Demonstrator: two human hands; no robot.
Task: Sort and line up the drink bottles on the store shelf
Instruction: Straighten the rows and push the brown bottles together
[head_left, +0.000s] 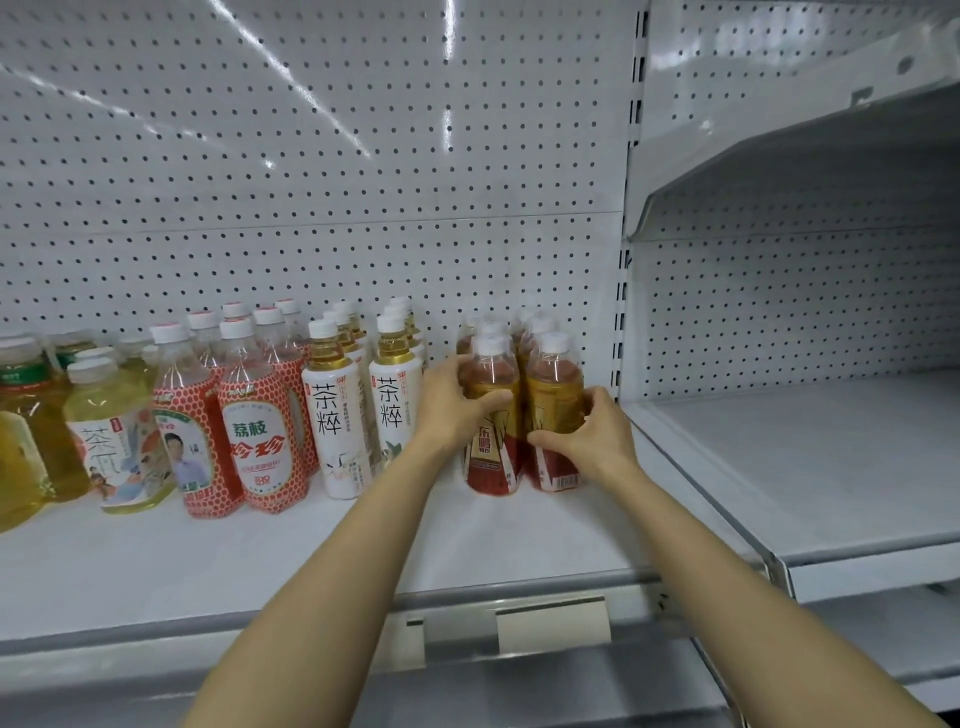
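Note:
Two rows of red-and-gold labelled bottles stand at the right end of the white shelf (260, 551). My left hand (454, 402) grips the front left red-and-gold bottle (493, 457) from its left side. My right hand (589, 434) wraps the front right red-and-gold bottle (553, 384) from the right. To their left stand two rows of white tea bottles (337, 415), then red honeycomb-patterned bottles (260, 441), then yellow tea bottles (117, 431). All stand upright with white caps.
A pegboard back wall (311, 182) rises behind the bottles. A metal upright (626, 260) divides this bay from a neighbouring bare shelf (805, 467) on the right. A price-tag holder (553, 623) sits on the shelf's front rail. Green-labelled bottles (23, 415) stand at the far left.

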